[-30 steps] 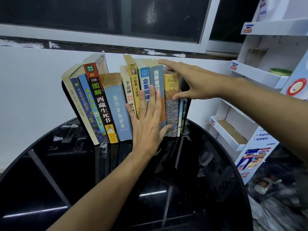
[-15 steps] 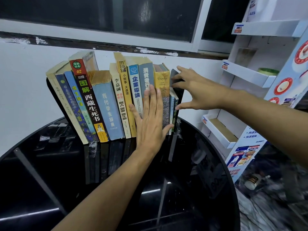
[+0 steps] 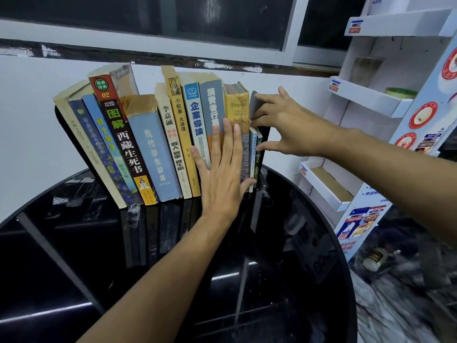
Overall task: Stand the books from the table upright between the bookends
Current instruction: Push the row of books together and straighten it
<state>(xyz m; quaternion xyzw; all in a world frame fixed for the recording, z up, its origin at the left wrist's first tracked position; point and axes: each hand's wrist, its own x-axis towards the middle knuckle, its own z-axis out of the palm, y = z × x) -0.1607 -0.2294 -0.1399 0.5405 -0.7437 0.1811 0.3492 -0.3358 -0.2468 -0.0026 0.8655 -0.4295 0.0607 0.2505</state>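
Now the right grip (image 3: 289, 129) had left the tops of the books (image 3: 153, 144) to clasp the right bookend (image 3: 255, 103); the left grip (image 3: 222, 184), fingers flat, still braced their spines; seemingly the final squeeze.

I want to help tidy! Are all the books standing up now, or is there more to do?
Nearly done. About a dozen books stand in a row on the black table; none lie flat in view. The left hand presses flat on the spines by the yellow Troyka book, while the right hand grips the black bookend at the right end. Left to do: probably push that bookend snug. The left-end books lean.
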